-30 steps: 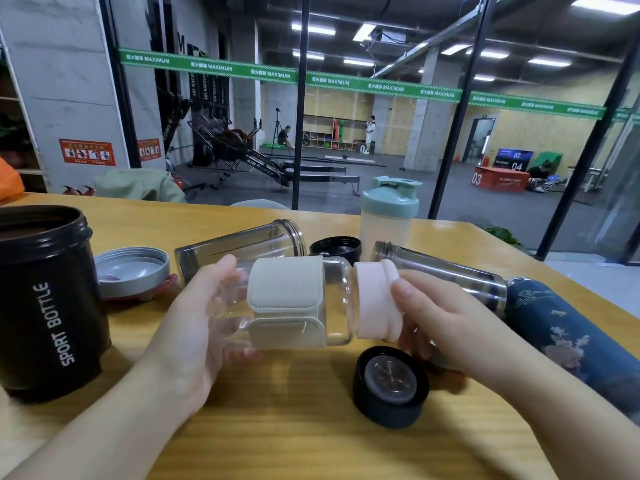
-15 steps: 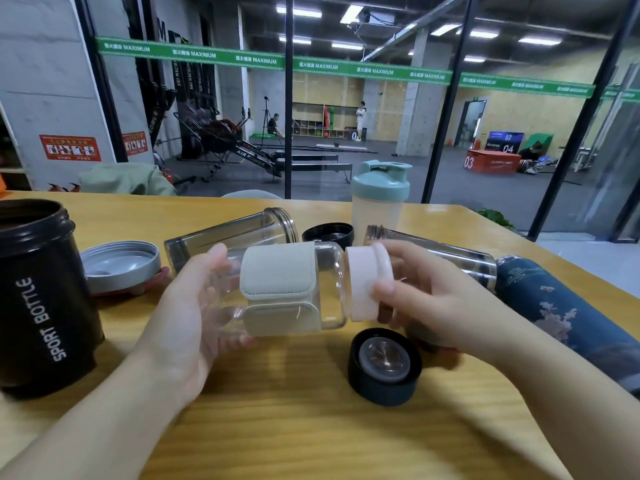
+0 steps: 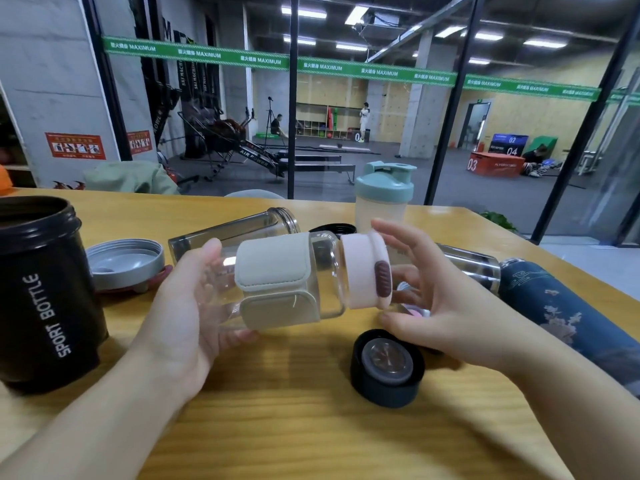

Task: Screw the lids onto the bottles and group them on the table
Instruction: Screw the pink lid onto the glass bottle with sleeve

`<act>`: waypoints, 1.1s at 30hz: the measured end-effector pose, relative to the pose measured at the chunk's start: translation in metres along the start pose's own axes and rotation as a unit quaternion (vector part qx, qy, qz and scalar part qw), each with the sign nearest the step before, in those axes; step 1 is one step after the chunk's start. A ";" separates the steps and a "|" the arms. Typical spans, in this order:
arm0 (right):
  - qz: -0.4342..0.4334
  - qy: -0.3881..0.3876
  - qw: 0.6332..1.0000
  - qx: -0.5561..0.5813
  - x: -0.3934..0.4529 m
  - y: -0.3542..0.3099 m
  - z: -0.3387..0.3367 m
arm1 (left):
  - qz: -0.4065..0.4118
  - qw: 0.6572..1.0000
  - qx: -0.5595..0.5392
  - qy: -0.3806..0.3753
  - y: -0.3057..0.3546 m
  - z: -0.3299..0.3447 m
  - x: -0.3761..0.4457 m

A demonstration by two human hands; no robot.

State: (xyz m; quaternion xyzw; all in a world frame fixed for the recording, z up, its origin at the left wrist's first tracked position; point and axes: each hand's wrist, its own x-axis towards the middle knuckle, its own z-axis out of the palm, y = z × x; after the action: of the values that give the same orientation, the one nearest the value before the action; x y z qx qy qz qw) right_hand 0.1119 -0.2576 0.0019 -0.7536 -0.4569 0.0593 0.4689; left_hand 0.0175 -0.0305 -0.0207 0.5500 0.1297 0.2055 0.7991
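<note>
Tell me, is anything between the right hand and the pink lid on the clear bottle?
Nothing visible is. The right hand curves around the pink lid with only a small gap, and the left hand holds the clear bottle sideways above the table.

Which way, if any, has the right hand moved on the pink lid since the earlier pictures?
Yes. The right hand has come off the pink lid, toward the blue bottle; only its fingertips look near the lid.

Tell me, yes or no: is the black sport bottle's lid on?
No, the sport bottle stands open-mouthed, no lid on its threaded rim.
</note>
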 end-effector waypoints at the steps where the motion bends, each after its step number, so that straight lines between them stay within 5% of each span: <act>1: 0.000 -0.001 1.000 0.018 0.001 0.000 0.000 | 0.000 1.000 0.001 0.000 0.000 0.000 0.000; 9: 0.072 0.043 0.996 -0.017 0.004 0.001 0.001 | -0.007 1.000 0.006 0.004 -0.001 0.000 0.001; 19: -0.009 0.019 1.000 0.009 0.000 -0.007 0.004 | -0.020 0.999 -0.012 -0.029 -0.002 -0.004 0.002; 33: 0.061 0.086 0.994 -0.013 0.001 -0.006 0.004 | 0.020 0.993 0.006 -0.117 -0.008 -0.003 0.002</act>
State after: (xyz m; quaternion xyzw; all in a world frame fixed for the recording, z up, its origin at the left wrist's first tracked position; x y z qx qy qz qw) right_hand 0.1063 -0.2538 0.0050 -0.7888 -0.3687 0.0172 0.4916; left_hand 0.0196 -0.0300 -0.0293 0.5772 0.0254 0.1547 0.8014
